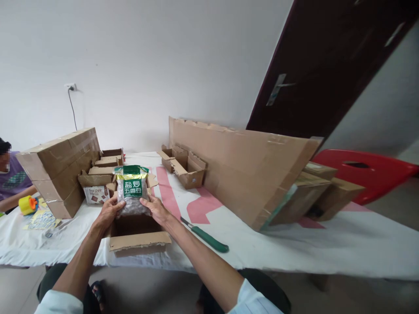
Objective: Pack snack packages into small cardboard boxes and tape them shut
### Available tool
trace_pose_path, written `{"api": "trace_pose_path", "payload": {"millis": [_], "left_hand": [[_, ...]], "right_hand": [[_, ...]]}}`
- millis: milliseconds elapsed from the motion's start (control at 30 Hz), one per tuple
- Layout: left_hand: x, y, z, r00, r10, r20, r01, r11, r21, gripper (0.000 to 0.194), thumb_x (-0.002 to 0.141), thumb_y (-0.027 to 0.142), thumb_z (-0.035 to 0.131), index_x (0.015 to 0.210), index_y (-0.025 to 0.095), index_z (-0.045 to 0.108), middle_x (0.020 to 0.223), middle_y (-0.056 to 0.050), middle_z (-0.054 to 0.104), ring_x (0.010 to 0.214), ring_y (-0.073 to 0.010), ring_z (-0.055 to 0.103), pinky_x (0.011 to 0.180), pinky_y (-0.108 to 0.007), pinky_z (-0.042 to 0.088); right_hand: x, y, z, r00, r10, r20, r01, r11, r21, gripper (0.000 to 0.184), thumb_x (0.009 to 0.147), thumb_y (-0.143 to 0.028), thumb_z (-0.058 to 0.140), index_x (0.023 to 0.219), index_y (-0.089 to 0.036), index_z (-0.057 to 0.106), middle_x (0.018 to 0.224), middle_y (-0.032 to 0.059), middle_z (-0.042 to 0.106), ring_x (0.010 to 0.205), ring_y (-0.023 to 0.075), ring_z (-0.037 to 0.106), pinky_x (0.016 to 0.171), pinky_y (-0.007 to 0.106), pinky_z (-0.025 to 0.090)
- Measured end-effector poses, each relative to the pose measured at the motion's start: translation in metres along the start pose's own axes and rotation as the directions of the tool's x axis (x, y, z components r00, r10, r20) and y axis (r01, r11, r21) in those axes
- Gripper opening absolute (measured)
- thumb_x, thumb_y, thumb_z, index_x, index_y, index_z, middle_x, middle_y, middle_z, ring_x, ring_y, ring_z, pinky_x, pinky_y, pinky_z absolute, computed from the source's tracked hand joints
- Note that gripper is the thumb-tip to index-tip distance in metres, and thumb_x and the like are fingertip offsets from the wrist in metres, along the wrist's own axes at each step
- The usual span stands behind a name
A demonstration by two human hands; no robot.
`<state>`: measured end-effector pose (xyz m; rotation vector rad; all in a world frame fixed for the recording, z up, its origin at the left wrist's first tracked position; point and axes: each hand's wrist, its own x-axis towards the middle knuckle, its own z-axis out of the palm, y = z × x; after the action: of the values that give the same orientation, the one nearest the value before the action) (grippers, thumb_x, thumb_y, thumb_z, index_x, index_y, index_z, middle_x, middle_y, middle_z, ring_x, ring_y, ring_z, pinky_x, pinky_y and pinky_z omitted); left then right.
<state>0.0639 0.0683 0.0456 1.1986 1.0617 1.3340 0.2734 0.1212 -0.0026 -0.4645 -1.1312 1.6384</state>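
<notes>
A clear bag of beans [132, 192] with a green and white label is held upright between my two hands. My left hand [110, 211] grips its lower left side, the thumb on the front. On the lower right side my right hand [155, 209] is closed the same way. Just below the bag stands an open cardboard box [140, 244] with its near flap folded outward; its inside is dark and partly hidden by the bag. To the right of my right forearm lies a green-handled knife [209, 238].
Small open boxes [191, 172] stand against a long cardboard panel [238, 161]. A stacked cardboard wall [65, 170] and a "Super Meal" box [97, 195] are at left, near a yellow tape roll [28, 205] and another person [21, 176]. A red chair [363, 170] stands right.
</notes>
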Motion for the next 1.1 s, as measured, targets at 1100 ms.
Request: {"api": "trace_pose_path", "payload": {"millis": [1100], "left_hand": [[-0.048, 0.03, -0.161, 0.763, 0.27, -0.588, -0.281, 0.957, 0.074, 0.053, 0.047, 0.028, 0.103, 0.093, 0.019, 0.078, 0.089, -0.001, 0.083, 0.08, -0.0188, 0.075, 0.081, -0.03, 0.063]], "right_hand": [[-0.058, -0.008, -0.098, 0.88, -0.048, -0.473, -0.148, 0.918, -0.369, 0.074, 0.062, -0.09, 0.08, 0.093, -0.024, 0.08, 0.085, 0.008, 0.076, 0.076, 0.0259, 0.069, 0.077, 0.042, 0.06]]}}
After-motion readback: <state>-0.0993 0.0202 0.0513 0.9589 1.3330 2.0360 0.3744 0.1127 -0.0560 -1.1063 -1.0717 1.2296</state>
